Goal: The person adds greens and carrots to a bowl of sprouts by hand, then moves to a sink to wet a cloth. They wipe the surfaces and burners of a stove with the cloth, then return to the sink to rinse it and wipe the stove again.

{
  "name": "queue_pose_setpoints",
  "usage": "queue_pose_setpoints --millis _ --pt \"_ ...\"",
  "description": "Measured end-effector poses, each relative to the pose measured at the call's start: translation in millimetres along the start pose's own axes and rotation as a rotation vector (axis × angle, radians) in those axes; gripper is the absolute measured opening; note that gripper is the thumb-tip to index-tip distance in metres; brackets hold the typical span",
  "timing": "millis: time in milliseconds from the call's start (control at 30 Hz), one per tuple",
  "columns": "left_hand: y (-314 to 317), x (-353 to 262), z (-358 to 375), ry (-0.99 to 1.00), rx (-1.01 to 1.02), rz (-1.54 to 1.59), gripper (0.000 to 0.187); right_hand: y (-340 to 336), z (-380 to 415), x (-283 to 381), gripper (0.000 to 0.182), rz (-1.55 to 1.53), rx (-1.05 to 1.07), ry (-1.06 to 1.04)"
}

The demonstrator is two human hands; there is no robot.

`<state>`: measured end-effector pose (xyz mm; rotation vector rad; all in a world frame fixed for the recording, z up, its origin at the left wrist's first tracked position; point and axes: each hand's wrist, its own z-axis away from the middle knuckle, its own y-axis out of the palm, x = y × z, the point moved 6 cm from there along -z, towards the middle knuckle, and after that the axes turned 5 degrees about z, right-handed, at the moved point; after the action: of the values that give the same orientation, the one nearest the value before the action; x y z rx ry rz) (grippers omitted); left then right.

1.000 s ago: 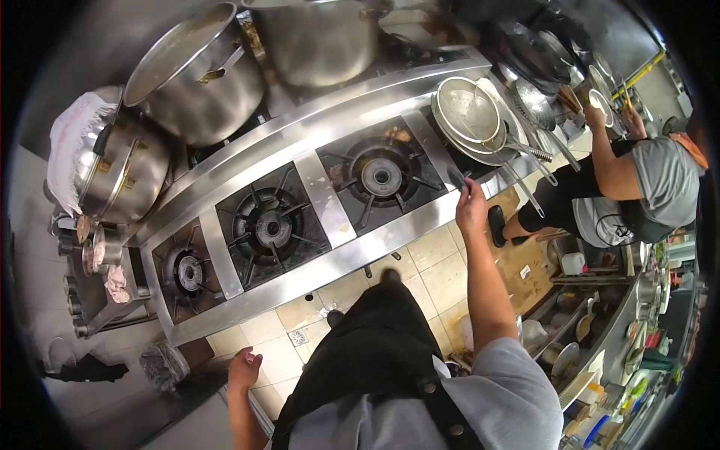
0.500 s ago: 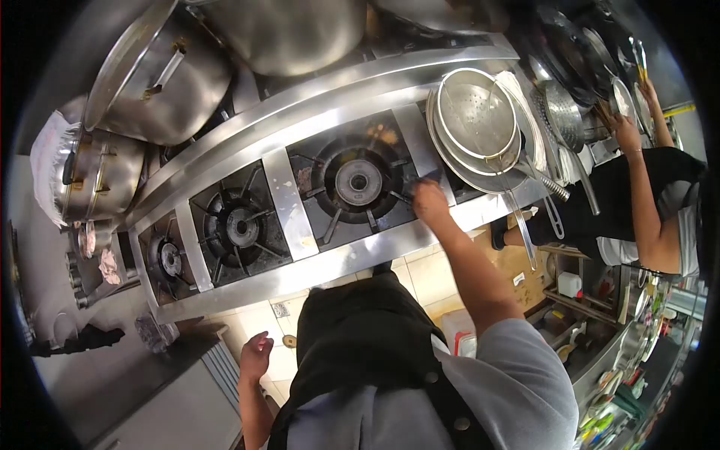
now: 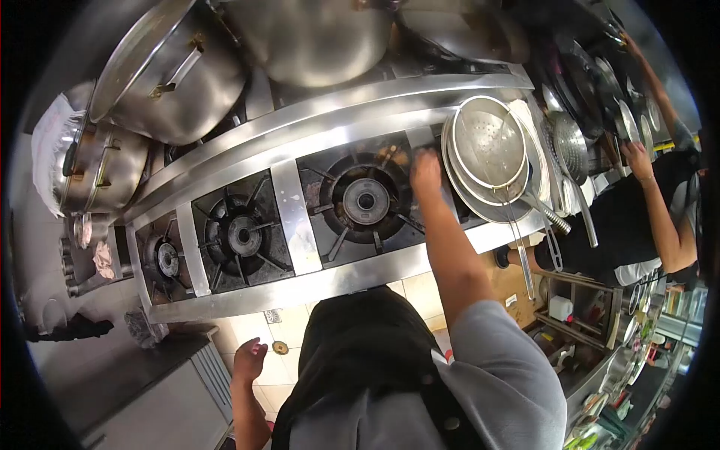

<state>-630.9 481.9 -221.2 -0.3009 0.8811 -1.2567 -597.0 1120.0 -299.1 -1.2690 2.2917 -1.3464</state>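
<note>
My right hand [image 3: 426, 171] is over the steel strip on the right side of the largest gas burner [image 3: 366, 201]. Its fingers are closed and point down; whatever they may hold is hidden beneath them. Close by on the right lies a stack of strainers and a colander [image 3: 489, 142] with long handles. My left hand [image 3: 250, 361] hangs low beside my apron, away from the stove, holding nothing, its fingers loosely bent and apart. Two smaller burners, a middle one [image 3: 244, 235] and a left one [image 3: 168, 259], sit along the same steel stove [image 3: 300, 217].
Large steel pots [image 3: 176, 75] stand behind and left of the stove, one covered with a white cloth [image 3: 56, 161]. On the right, a co-worker [image 3: 645, 217] in a dark apron reaches toward hanging pans [image 3: 574, 90]. A wooden rack [image 3: 577, 319] stands below.
My right hand has moved away from me, up along the strip beside the big burner. The view has shifted slightly. One of the co-worker's arms is now raised higher. My left hand still hangs.
</note>
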Motion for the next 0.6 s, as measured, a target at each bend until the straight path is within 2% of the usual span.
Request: queue_pose_setpoints --millis 67,100,133,200,233,267,333,367,400,467,500,567,600 --pt "-3.5 9.3 0.0 0.047 -0.012 0.098 0.045 13.3 -34.4 26.1 0.017 0.053 0.571 -0.019" --pt "-4.6 16.3 3.0 0.024 -0.010 0.082 0.044 19.1 -15.4 30.4 0.017 0.110 0.569 -0.127" --pt "-3.4 20.4 0.7 0.010 -0.016 0.074 0.044 16.3 -24.5 28.1 0.017 0.118 0.560 -0.133" --pt "0.3 23.5 -1.9 0.009 -0.008 0.128 0.043 13.2 -34.9 10.5 0.012 -0.035 0.674 0.083" --pt "4.1 28.7 -0.4 -0.003 0.014 0.106 0.043 10.5 -34.0 17.6 0.015 -0.064 0.570 0.104" --pt "4.2 35.4 4.8 -0.019 0.040 0.076 0.042 11.3 -23.5 18.9 0.015 -0.058 0.587 0.103" --pt "3.5 43.4 -0.6 -0.080 0.082 0.003 0.042 18.6 -26.7 28.8 0.016 -0.032 0.610 -0.023" --pt "2.9 54.5 -0.5 -0.055 0.046 0.041 0.043 -0.4 -44.6 30.5 0.015 -0.018 0.605 -0.173" --pt "3.2 53.7 -1.9 -0.025 0.007 0.082 0.044 15.4 -51.0 7.3 0.015 0.055 0.578 0.034" --pt "-1.0 53.8 -4.1 -0.027 0.019 0.095 0.045 25.6 -26.1 25.4 0.015 0.186 0.486 -0.281" --pt "-0.9 53.5 -8.1 -0.052 0.046 0.059 0.044 15.8 -30.8 34.1 0.015 0.192 0.480 -0.288" --pt "-3.3 52.9 -12.7 -0.058 0.038 0.053 0.043 3.5 -35.5 40.3 0.016 0.139 0.578 -0.138" --pt "-6.4 51.0 -14.8 -0.059 0.036 0.052 0.043 23.4 -45.1 21.8 0.018 0.160 0.624 -0.017"
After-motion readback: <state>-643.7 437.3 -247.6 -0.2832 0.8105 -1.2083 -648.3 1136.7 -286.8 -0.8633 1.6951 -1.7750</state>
